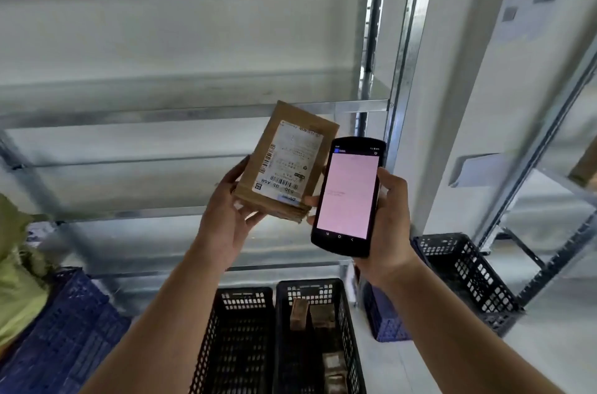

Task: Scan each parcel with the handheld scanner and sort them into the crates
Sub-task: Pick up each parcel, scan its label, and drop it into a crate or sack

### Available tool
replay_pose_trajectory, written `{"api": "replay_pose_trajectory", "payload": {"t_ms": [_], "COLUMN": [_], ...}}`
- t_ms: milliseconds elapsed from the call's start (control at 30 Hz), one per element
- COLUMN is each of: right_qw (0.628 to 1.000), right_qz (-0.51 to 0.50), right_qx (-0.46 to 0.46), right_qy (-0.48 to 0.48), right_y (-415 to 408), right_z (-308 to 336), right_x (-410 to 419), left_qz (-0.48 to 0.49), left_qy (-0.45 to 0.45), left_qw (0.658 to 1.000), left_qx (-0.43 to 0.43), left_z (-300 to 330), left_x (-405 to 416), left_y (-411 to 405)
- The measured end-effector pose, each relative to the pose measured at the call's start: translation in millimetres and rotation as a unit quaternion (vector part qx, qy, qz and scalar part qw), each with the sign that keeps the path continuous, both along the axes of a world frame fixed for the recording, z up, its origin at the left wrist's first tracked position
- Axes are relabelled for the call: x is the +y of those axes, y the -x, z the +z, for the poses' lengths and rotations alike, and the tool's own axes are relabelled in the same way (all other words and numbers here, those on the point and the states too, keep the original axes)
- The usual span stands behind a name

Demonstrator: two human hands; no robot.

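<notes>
- Flat brown cardboard parcel with a white shipping label (pixel 284 164) is up in the air in front of the grey metal shelving (pixel 193 109).
- Left hand (pixel 226 219) has its grip around the parcel's lower left edge.
- Right hand (pixel 387 225) wraps the black handheld scanner with a pink screen (pixel 347 196), just right of the parcel.
- Down below, two black plastic mesh crates: the left one (pixel 239 338), and the right one (pixel 345 329) with brown parcels (pixel 310 316) inside.

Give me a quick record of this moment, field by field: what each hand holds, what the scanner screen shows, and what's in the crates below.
left hand: holds a brown paper parcel with a white shipping label, label facing the camera
right hand: grips a black handheld scanner
scanner screen: lit pale pink, text too small to read
left black plastic crate: no parcels seen in the visible part
right black plastic crate: several brown parcels inside
backdrop: grey metal shelving
</notes>
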State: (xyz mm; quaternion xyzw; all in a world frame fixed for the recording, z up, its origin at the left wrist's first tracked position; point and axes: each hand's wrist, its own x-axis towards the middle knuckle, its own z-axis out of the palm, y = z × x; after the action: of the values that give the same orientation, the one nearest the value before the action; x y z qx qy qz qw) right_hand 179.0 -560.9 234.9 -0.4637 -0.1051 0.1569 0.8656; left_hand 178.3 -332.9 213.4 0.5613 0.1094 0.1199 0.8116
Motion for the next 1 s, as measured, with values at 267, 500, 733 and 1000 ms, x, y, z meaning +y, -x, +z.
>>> {"api": "replay_pose_trajectory", "payload": {"t_ms": [267, 500, 733, 1000], "right_qw": [0.999, 0.997, 0.991, 0.994], "right_qz": [0.012, 0.016, 0.059, 0.049], "right_qx": [-0.035, -0.068, -0.109, -0.098], "right_qy": [-0.006, -0.015, -0.046, -0.026], "right_y": [26.0, 38.8, 42.1, 49.1], "right_z": [50.4, 81.9, 106.2, 119.2], "right_x": [29.8, 34.6, 35.2, 28.2], "left_qz": [-0.096, -0.157, -0.251, -0.179], "left_qy": [-0.007, -0.073, -0.154, -0.278], "left_qw": [0.989, 0.973, 0.942, 0.92], "left_qx": [-0.113, -0.15, -0.158, -0.21], "left_z": [44.6, 69.1, 96.6, 106.9], "left_x": [43.0, 67.1, 74.4, 74.9], "left_y": [11.4, 25.3, 45.6, 55.1]}}
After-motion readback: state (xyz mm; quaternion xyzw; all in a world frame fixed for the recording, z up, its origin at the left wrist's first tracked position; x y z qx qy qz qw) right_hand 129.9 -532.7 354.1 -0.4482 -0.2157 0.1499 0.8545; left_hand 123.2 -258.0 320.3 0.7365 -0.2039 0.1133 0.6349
